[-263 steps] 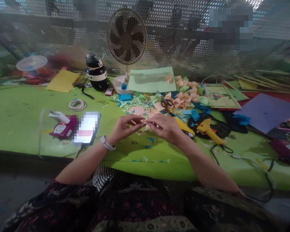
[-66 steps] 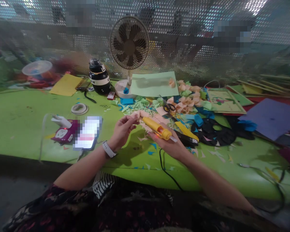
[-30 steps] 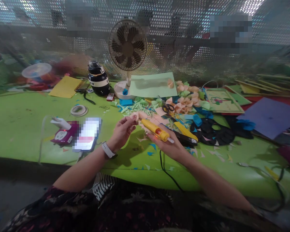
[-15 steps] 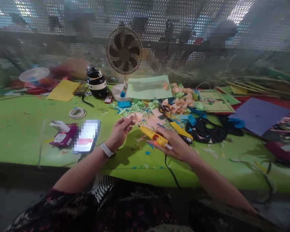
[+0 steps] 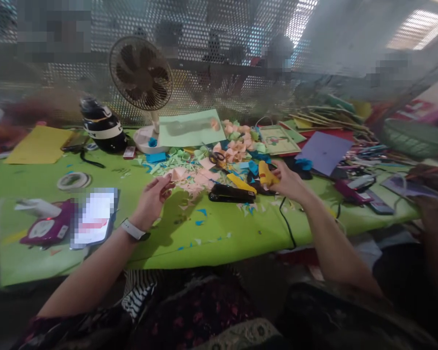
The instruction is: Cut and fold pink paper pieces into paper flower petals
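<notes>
My left hand point(image 5: 154, 201) pinches a small pink paper piece point(image 5: 178, 174) above a heap of pink and green paper scraps point(image 5: 195, 182). In my right hand point(image 5: 287, 182) is a yellow hot glue gun point(image 5: 266, 175), held out to the right over a black cut-out shape, which it partly hides. The glue gun's black cord point(image 5: 286, 223) hangs over the table's front edge. Between my hands lies a black stapler point(image 5: 231, 193), with a yellow cutter point(image 5: 242, 183) just behind it. Black-handled scissors point(image 5: 216, 156) rest among the scraps.
A fan point(image 5: 140, 73) and a black bottle point(image 5: 101, 126) stand at the back. Peach and green paper flowers point(image 5: 239, 143) are piled beside a green sheet point(image 5: 191, 129). On the left lie a phone point(image 5: 95, 216), a purple power strip point(image 5: 49, 226) and tape point(image 5: 73, 181). Another person's arm point(image 5: 436, 223) is at right.
My right hand has carried the glue gun away from my left hand, to the right, uncovering the stapler. The left hand still holds the pink paper. The view has turned right.
</notes>
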`<state>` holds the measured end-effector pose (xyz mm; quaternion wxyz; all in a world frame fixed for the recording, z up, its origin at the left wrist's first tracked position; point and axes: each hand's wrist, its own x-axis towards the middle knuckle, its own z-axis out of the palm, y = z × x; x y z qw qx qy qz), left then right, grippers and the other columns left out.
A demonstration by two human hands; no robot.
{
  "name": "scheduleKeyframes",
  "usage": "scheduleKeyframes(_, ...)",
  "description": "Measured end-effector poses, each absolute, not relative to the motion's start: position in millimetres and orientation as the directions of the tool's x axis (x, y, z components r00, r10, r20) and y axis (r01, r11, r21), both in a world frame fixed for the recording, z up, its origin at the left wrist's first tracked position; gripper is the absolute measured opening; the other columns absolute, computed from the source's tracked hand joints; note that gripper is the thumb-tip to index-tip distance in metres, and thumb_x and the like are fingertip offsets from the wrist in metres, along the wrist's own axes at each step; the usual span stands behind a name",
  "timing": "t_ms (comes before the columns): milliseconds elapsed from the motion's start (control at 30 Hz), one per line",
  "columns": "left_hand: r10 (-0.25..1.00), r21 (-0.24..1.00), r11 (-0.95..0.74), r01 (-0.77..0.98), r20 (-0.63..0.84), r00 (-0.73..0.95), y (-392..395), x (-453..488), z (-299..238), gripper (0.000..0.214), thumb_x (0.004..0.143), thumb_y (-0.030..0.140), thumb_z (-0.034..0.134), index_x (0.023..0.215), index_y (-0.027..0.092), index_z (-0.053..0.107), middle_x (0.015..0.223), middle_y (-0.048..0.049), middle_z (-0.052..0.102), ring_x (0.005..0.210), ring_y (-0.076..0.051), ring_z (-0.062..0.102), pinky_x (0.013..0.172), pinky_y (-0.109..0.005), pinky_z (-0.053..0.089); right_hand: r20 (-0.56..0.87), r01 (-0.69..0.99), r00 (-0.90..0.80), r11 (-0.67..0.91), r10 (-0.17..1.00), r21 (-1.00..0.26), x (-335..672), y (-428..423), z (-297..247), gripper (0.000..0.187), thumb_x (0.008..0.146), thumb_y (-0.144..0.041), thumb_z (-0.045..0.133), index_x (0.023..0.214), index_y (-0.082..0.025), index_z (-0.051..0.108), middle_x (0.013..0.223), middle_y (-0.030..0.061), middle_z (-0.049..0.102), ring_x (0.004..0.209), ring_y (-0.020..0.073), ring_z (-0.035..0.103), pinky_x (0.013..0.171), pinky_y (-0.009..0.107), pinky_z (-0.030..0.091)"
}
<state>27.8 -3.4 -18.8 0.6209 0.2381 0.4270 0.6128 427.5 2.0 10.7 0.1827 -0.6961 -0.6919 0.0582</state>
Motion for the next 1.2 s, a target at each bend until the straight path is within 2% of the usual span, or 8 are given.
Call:
scheduleKeyframes(233, 0.967, 0.827, 0.137, -0.546, -0.23, -0.106, -2, 28, -20, 0.041, 0.047, 0.032, 0.096, 0.077, 0.015, 0.073, 0.069, 0.0013, 0.072, 0.063, -0.007, 0.066, 0.053, -0.015, 0.043, 0.073, 0.932, -0.008, 0.034, 0.997, -0.362, 442, 10, -8, 0.08, 0.07, -0.038, 0.074, 0.142, -0.017, 0.045, 0.112, 0.0144, 0.071, 0.095, 0.0309, 0.068, 0.086, 0.045, 0.053)
scheduleKeyframes(333, 0.972, 0.83, 0.134, -0.542, -0.215, -0.089, -1, 27, -22, 0.035, 0.053, 0.03, 0.094, 0.076, 0.016, 0.073, 0.071, 0.0009, 0.071, 0.063, -0.007, 0.065, 0.054, -0.015, 0.043, 0.069, 0.962, -0.011, 0.029, 0.998, -0.273, 443, 6, -2, 0.07, 0.072, -0.035, 0.075, 0.135, -0.017, 0.052, 0.11, 0.0175, 0.071, 0.09, 0.0312, 0.068, 0.081, 0.044, 0.053)
scheduleKeyframes(467, 0.973, 0.839, 0.125, -0.53, -0.208, -0.1, -1, 27, -22, 0.029, 0.058, 0.03, 0.091, 0.074, 0.017, 0.07, 0.069, 0.0013, 0.07, 0.063, -0.007, 0.065, 0.053, -0.016, 0.041, 0.162, 0.989, -0.068, 0.088, 0.984, -0.12, 415, -11, 18, 0.033, 0.077, -0.032, 0.072, 0.106, -0.017, 0.066, 0.106, 0.0196, 0.069, 0.101, 0.0388, 0.064, 0.085, 0.053, 0.049)
scheduleKeyframes(600, 0.979, 0.855, 0.101, -0.509, -0.175, -0.1, -2, 26, -21, 0.026, 0.064, 0.031, 0.088, 0.072, 0.017, 0.068, 0.071, 0.0014, 0.069, 0.062, -0.005, 0.062, 0.054, -0.016, 0.041, 0.357, 0.913, -0.311, 0.381, 0.881, -0.144, 347, -35, 34, 0.021, 0.095, -0.029, 0.053, 0.101, -0.017, 0.068, 0.1, 0.014, 0.071, 0.095, 0.0286, 0.066, 0.083, 0.042, 0.05)
scheduleKeyframes(700, 0.981, 0.871, 0.085, -0.484, -0.159, -0.114, -1, 25, -20, 0.025, 0.067, 0.033, 0.086, 0.071, 0.018, 0.067, 0.072, 0.0012, 0.069, 0.061, -0.005, 0.061, 0.053, -0.017, 0.04, 0.202, 0.752, -0.6, 0.632, 0.774, -0.187, 294, -43, 31, 0.022, 0.098, -0.027, 0.049, 0.098, -0.018, 0.069, 0.099, 0.0092, 0.073, 0.091, 0.022, 0.067, 0.076, 0.032, 0.049)
scheduleKeyframes(833, 0.979, 0.874, 0.072, -0.481, -0.153, -0.132, -1, 24, -18, 0.024, 0.069, 0.033, 0.085, 0.07, 0.018, 0.066, 0.074, 0.0008, 0.069, 0.061, -0.006, 0.061, 0.052, -0.017, 0.04, 0.122, 0.668, -0.715, 0.724, 0.688, -0.171, 249, -38, 14, 0.024, 0.099, -0.022, 0.046, 0.096, -0.016, 0.069, 0.097, 0.0088, 0.072, 0.094, 0.0203, 0.066, 0.075, 0.03, 0.046)
scheduleKeyframes(1033, 0.977, 0.865, 0.092, -0.494, -0.173, -0.121, -1, 25, -16, 0.023, 0.072, 0.031, 0.083, 0.069, 0.018, 0.064, 0.072, 0.0014, 0.068, 0.059, -0.005, 0.059, 0.052, -0.017, 0.04, -0.012, 0.615, -0.778, 0.759, 0.628, -0.212, 219, -31, 1, 0.022, 0.095, -0.016, 0.053, 0.112, -0.016, 0.066, 0.108, 0.0106, 0.07, 0.096, 0.0199, 0.063, 0.069, 0.027, 0.043)
scheduleKeyframes(1200, 0.981, 0.878, 0.097, -0.469, -0.164, -0.105, -3, 25, -18, 0.024, 0.071, 0.035, 0.084, 0.072, 0.018, 0.066, 0.062, 0.0043, 0.062, 0.052, -0.004, 0.054, 0.05, -0.018, 0.039, -0.134, 0.654, -0.756, 0.733, 0.641, -0.186, 209, -28, -1, 0.018, 0.095, -0.017, 0.055, 0.108, -0.012, 0.066, 0.104, 0.013, 0.069, 0.093, 0.0222, 0.063, 0.067, 0.029, 0.04)
